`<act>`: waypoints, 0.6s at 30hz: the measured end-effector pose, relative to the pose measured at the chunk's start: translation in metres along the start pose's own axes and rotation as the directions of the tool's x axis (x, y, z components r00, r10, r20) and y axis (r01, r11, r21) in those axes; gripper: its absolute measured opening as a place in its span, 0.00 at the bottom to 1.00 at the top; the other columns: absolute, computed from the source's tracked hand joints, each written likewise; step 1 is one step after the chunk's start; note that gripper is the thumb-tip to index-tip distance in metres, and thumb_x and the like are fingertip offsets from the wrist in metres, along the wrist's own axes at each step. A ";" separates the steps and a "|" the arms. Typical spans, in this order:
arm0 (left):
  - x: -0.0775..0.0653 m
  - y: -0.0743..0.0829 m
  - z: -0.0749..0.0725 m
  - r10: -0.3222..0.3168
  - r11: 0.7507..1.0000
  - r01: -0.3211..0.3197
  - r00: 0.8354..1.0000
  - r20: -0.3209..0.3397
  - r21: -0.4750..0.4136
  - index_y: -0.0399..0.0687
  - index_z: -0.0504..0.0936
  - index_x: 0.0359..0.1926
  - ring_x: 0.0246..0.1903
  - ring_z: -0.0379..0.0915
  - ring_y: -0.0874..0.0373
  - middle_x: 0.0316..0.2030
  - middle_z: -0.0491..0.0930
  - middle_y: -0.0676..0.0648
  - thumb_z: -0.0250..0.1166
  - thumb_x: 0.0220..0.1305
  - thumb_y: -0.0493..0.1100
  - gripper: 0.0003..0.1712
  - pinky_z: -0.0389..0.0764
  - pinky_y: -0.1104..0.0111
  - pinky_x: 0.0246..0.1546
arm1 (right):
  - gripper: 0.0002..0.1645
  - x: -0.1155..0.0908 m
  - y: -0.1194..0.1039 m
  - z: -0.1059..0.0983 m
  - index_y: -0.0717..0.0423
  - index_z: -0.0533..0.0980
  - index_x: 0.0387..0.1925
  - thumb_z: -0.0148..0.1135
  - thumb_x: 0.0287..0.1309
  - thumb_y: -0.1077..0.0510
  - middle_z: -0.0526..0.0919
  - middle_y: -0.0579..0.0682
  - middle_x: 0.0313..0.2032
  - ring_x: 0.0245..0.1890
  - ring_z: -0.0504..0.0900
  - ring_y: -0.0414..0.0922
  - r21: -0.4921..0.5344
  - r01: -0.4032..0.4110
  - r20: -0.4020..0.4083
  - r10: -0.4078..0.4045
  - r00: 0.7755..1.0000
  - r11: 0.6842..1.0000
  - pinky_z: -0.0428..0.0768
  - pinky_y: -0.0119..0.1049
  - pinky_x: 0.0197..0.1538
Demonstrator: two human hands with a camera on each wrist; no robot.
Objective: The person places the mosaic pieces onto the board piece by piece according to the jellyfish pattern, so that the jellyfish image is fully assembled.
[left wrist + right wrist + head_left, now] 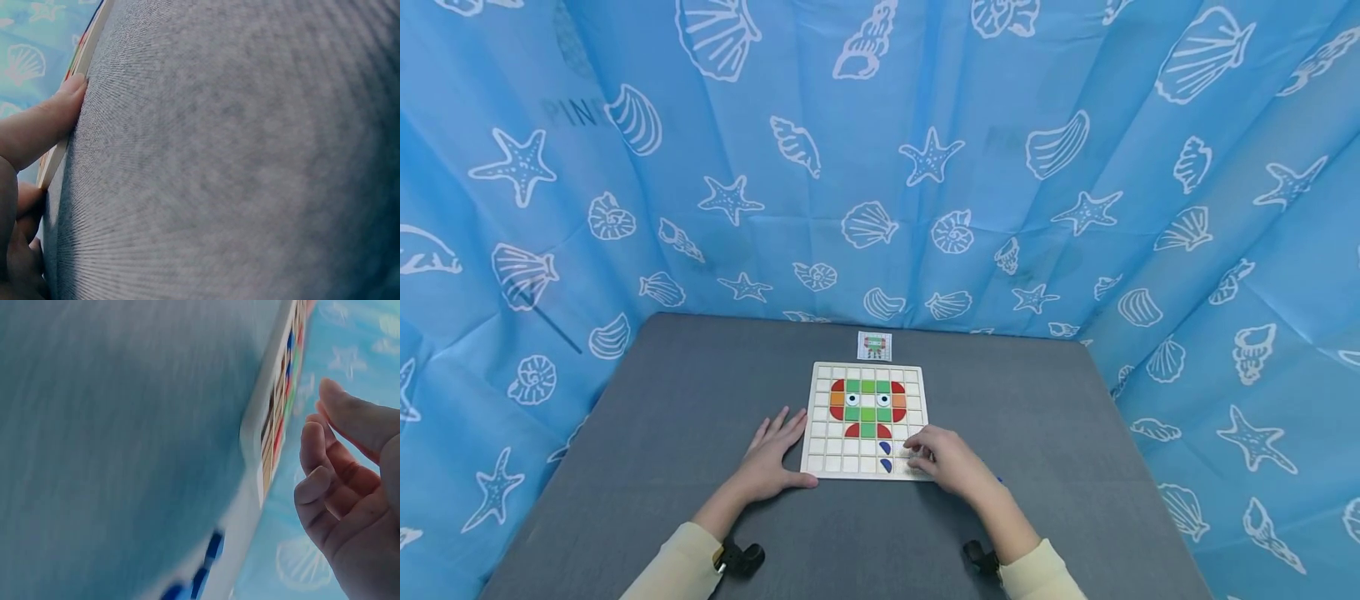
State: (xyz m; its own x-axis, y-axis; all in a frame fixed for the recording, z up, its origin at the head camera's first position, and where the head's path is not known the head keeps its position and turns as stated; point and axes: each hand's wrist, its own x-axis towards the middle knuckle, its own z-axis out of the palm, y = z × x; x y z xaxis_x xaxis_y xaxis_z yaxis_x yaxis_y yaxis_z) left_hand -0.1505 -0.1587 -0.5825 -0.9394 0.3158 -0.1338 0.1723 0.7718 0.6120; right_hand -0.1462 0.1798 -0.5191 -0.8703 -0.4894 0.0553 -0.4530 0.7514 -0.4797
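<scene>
A square white grid board (831, 446) lies on the table, with red, orange and green tiles and two eye tiles forming a figure. Two blue half-round pieces (886, 466) sit in cells near its front edge. My left hand (767, 467) steadies the front left corner, fingers spread along the left side. Its thumb (62, 106) touches the board's front edge in the left wrist view. Over the front right corner hovers my right hand (953, 462), fingers loosely bent. In the right wrist view its thumb (350, 412) and fingers stand apart, with nothing seen between them.
Behind the board lies a small picture card (875, 346) showing a similar figure. Blue pieces (209, 550) rest on the table right of the board, mostly hidden by the right forearm in the head view. A blue shell-patterned curtain (880, 167) surrounds the grey table (700, 375).
</scene>
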 end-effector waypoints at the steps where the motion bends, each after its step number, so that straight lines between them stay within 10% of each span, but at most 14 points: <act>1: 0.000 0.000 0.000 -0.001 1.000 0.001 1.000 0.000 -0.001 0.51 0.54 0.80 0.81 0.33 0.45 0.80 0.50 0.51 0.74 0.44 0.74 0.69 0.34 0.44 0.77 | 0.11 -0.003 0.004 -0.004 0.55 0.85 0.44 0.72 0.59 0.60 0.83 0.45 0.35 0.31 0.76 0.37 0.001 -0.025 -0.009 0.025 1.000 1.000 0.76 0.32 0.34; 10: -0.001 0.001 -0.002 0.004 1.000 -0.004 1.000 0.000 -0.007 0.50 0.54 0.80 0.80 0.33 0.44 0.80 0.51 0.50 0.74 0.44 0.74 0.68 0.35 0.43 0.77 | 0.13 -0.034 0.038 -0.028 0.55 0.86 0.44 0.74 0.55 0.61 0.85 0.46 0.37 0.30 0.73 0.33 0.021 -0.180 -0.084 0.182 0.980 0.983 0.76 0.32 0.34; 18: -0.002 0.004 -0.004 0.001 1.000 0.000 1.000 0.008 -0.014 0.50 0.54 0.80 0.80 0.33 0.44 0.80 0.51 0.49 0.74 0.45 0.73 0.68 0.35 0.43 0.77 | 0.13 -0.067 0.059 -0.046 0.52 0.85 0.38 0.78 0.49 0.61 0.80 0.45 0.34 0.32 0.73 0.40 0.073 -0.379 0.069 0.374 0.925 0.923 0.73 0.37 0.36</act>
State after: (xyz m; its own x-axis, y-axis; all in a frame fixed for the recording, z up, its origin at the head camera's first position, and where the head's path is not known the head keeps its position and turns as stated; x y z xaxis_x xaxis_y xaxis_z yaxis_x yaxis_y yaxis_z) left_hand -0.1487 -0.1583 -0.5767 -0.9368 0.3208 -0.1399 0.1685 0.7638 0.6231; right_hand -0.1234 0.2770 -0.5108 -0.9609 -0.2023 -0.1889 -0.0745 0.8463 -0.5275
